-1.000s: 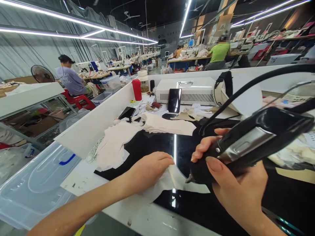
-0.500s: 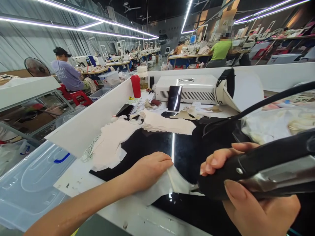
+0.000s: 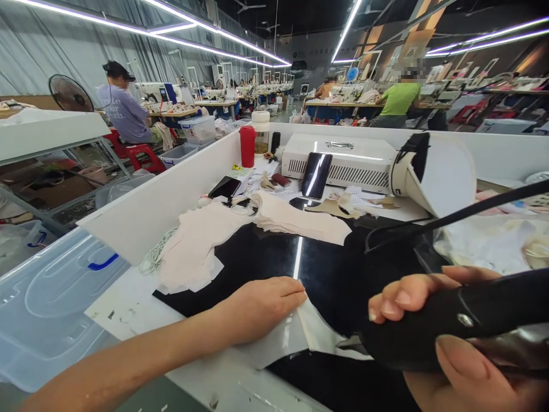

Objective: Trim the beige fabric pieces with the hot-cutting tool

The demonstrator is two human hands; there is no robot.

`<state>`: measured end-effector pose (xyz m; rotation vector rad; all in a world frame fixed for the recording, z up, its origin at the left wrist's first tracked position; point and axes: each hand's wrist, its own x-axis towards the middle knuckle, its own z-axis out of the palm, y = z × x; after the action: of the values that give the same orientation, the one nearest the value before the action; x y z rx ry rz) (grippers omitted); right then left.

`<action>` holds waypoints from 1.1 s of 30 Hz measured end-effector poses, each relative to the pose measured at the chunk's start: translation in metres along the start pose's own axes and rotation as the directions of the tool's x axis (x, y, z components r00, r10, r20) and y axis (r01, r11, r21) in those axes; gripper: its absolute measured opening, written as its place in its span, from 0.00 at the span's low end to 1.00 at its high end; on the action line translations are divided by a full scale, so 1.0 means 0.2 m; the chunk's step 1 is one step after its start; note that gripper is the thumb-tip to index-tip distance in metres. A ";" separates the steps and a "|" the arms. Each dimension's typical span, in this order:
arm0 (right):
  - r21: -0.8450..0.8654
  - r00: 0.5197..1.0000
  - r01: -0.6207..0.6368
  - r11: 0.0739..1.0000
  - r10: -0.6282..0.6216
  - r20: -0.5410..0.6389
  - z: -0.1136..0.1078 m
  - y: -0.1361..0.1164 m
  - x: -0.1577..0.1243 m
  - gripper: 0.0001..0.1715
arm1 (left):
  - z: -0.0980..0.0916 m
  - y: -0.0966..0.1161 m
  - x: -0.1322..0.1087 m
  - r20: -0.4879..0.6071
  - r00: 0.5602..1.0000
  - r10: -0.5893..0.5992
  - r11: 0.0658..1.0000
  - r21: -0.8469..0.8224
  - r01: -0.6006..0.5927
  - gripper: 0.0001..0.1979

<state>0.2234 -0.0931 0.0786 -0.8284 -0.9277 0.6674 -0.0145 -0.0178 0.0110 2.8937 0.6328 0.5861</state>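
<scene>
My left hand (image 3: 261, 306) pinches the upper edge of a thin white fabric piece (image 3: 291, 337) near the front of the black work surface (image 3: 257, 260). In my right hand (image 3: 472, 366) is a black corded cutting tool that looks like electric scissors (image 3: 422, 329). Its short metal tip (image 3: 354, 343) meets the right end of the fabric. Part of the fabric lies hidden beneath my left hand. Behind, a stack of pale pink cut pieces (image 3: 300, 217) and a looser pile of pale pieces (image 3: 197, 246) rest on the black surface.
At the back stand a white vented box (image 3: 343, 154), a phone (image 3: 316, 174), a red cup (image 3: 247, 146) and a white cone-shaped lamp shade (image 3: 446, 171). A black cable (image 3: 480, 203) crosses at right, above a plastic bag (image 3: 480, 234). Co-workers sit beyond the partition.
The view has shifted a little. My right hand and the cutting tool appear further right and slightly lower, with the tip still at the fabric. My left hand keeps its hold.
</scene>
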 end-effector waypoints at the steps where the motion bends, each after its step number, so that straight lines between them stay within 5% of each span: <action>1: -0.005 1.000 0.006 1.000 -0.006 -0.020 0.01 0.01 0.02 0.28 | 0.01 0.00 0.00 -0.006 1.000 0.004 1.000 -0.003 -0.005 0.16; 6: 0.020 0.994 0.061 0.998 -0.059 -0.097 0.10 0.07 0.14 0.30 | 0.03 0.00 0.01 -0.024 1.000 0.009 0.998 -0.057 -0.010 0.16; 12: 0.054 0.994 0.107 0.993 -0.106 -0.032 0.21 0.19 0.25 0.26 | 0.04 0.01 0.01 -0.055 0.998 0.007 0.997 -0.076 -0.011 0.16; 33: 0.020 0.989 0.135 0.991 -0.136 0.059 0.24 0.24 0.20 0.27 | -0.02 0.01 0.00 -0.107 0.993 0.054 0.998 -0.012 -0.055 0.18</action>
<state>0.1920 -0.0221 0.0714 -0.7274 -1.0228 0.5838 -0.0148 -0.0203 0.0145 2.8893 0.5612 0.7537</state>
